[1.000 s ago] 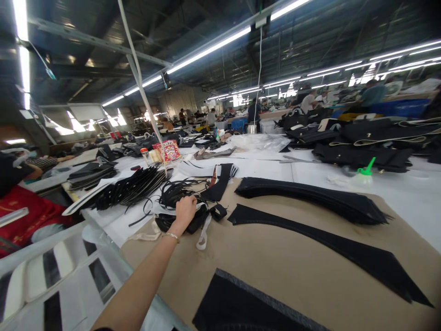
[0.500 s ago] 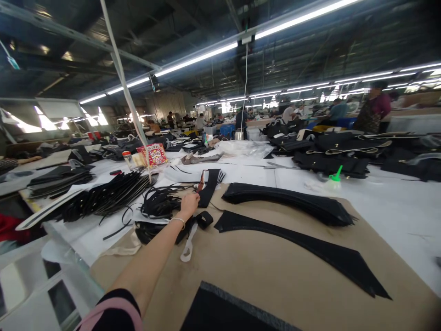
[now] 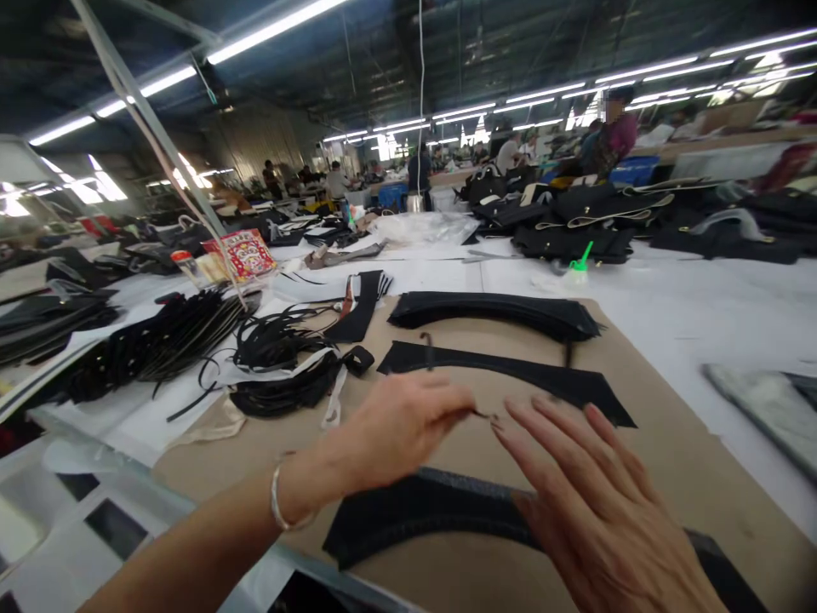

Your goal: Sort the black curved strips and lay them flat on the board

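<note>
My left hand point(image 3: 396, 426) is closed in a pinch on a thin black strap whose end shows at the fingertips point(image 3: 480, 415). My right hand point(image 3: 587, 502) is open with its fingers stretched out, and its fingertips almost touch that pinch. Both hands hover over a black curved leather piece point(image 3: 414, 511) lying on a brown cardboard sheet point(image 3: 670, 426). Beyond them lie a long curved black piece point(image 3: 511, 368) and a stack of similar pieces point(image 3: 491, 308). Bundles of black straps point(image 3: 284, 387) sit to the left.
More black straps fan out at the far left point(image 3: 159, 340). A red patterned box point(image 3: 241, 254) and a green-capped bottle point(image 3: 579, 264) stand on the white table. Black bags point(image 3: 574, 230) pile up at the back. Other people work at distant tables.
My left hand has pulled back from the strap bundle toward me, now pinching a thin strap. My right hand has come into view. The camera has tilted down and to the right.
</note>
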`<state>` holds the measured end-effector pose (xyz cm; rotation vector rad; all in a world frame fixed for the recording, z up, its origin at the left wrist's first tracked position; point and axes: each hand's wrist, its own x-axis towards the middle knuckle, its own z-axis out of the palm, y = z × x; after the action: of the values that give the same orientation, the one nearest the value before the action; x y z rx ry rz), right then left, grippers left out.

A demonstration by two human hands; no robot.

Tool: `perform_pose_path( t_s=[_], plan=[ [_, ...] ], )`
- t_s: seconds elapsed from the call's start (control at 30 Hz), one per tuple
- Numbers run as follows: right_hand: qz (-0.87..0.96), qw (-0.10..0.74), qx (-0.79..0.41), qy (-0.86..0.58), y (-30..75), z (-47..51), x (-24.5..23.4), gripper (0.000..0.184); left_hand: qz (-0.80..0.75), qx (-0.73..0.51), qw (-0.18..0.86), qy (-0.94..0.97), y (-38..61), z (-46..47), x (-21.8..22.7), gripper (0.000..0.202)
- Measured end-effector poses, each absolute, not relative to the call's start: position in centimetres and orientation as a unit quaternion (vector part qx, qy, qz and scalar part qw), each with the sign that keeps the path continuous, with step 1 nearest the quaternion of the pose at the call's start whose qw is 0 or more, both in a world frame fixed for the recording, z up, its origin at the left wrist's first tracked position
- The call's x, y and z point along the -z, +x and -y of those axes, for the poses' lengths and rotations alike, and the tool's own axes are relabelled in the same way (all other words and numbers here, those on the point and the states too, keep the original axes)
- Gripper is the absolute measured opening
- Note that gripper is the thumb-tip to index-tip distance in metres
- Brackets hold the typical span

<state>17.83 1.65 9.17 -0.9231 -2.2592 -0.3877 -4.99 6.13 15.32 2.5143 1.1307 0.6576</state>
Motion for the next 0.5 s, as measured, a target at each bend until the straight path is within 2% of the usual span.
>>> perform_pose_path(
  t_s=[0.1, 0.17, 0.3, 0.37, 0.5],
  plan=[
    [0.862, 0.320, -0.012, -0.394, 16.7, -1.3, -10.2, 0.029, -0.388, -0.223, 0.330, 0.831, -2.8, -3.0, -14.1, 0.023],
    [0.842, 0.275, -0.161, -0.436, 17.2, -0.6, -10.0, 0.025, -0.422, -0.206, 0.425, 0.774, -2.8, -2.2, -12.8, 0.023],
    [0.775, 0.156, -0.378, -0.481, 19.4, 0.8, -9.4, 0.036, -0.453, -0.161, 0.615, 0.625, -4.7, -1.9, -9.8, 0.023],
    [0.735, 0.131, -0.431, -0.507, 20.5, 1.0, -9.1, 0.038, -0.458, -0.157, 0.655, 0.580, -5.6, -1.8, -8.5, 0.023],
    [0.684, 0.131, -0.462, -0.549, 23.2, 0.7, -8.1, 0.040, -0.491, -0.166, 0.629, 0.579, -7.3, -1.8, -6.8, 0.026]
  ],
)
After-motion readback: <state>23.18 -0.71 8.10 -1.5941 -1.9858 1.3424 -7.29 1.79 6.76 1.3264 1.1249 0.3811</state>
